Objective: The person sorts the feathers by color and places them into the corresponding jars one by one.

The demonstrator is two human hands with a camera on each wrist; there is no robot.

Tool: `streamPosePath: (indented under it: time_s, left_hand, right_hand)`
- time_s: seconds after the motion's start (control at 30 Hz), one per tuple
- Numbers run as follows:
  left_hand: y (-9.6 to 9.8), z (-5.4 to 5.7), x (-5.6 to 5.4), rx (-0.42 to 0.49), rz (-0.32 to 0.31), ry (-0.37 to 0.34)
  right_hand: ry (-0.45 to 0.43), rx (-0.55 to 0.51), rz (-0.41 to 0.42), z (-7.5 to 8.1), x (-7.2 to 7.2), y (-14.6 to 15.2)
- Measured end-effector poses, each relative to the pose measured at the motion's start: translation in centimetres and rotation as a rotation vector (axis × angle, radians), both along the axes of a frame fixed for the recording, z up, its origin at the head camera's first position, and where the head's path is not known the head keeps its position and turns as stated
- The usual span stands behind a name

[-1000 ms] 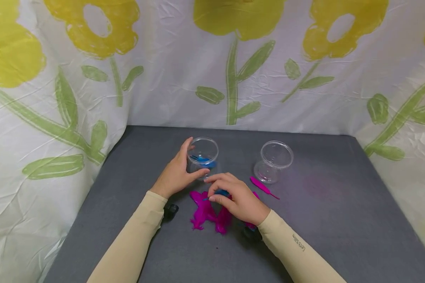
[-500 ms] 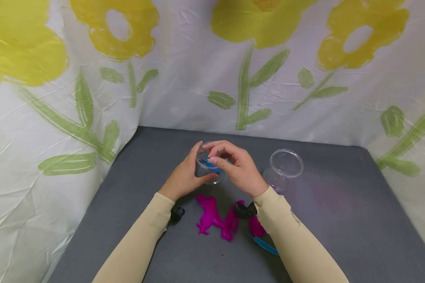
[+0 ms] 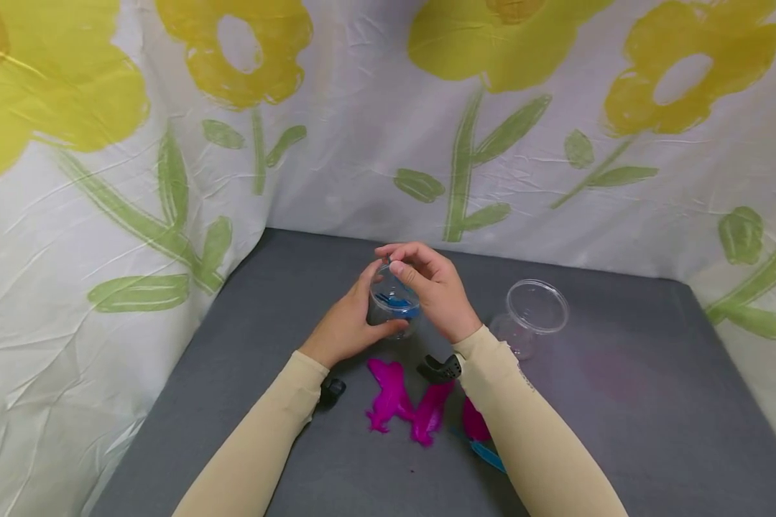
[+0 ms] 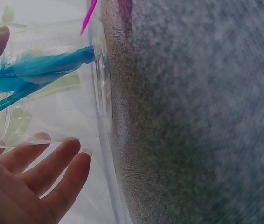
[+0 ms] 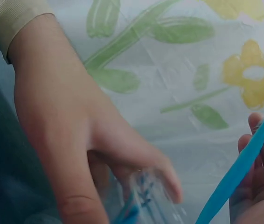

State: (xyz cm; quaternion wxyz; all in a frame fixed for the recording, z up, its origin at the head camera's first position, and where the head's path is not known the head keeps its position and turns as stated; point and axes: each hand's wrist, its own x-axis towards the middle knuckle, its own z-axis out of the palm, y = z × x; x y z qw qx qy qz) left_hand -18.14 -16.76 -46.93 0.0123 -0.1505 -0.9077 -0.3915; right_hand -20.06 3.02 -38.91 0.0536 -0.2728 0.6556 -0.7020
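Observation:
My left hand (image 3: 349, 323) grips a clear plastic cup (image 3: 380, 316), thumb on the near side and fingers on the far side. Inside it lie blue feathers (image 4: 34, 74), one reaching the base. Over the cup's rim, my right hand (image 3: 436, 291) brings thumb and forefinger together in a pinch. The right wrist view catches another blue feather (image 5: 237, 172) running along that hand, its fluffy end towards the fingertips; the head view hides this feather. Several magenta feathers (image 3: 391, 398) lie on the table in front of the cup, partly behind my right forearm.
A second clear plastic cup (image 3: 537, 309) stands to the right, with a pink tint at its base. Another blue feather (image 3: 488, 456) lies on the grey table (image 3: 621, 431) beside my right sleeve. A flowered cloth (image 3: 362, 143) hangs around the table.
My right hand has moved from above the magenta feathers up to the cup's rim, carrying a blue feather. My left hand keeps hold of the cup. The head view has shifted slightly.

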Motion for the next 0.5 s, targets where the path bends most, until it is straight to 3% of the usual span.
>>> streamPosePath:
  time_s: [0.5]
  left_hand:
    - [0.1, -0.1, -0.1, -0.011, 0.005, -0.002]
  right_hand:
    - [-0.083, -0.058, -0.005, -1.9, -0.4, -0.3]
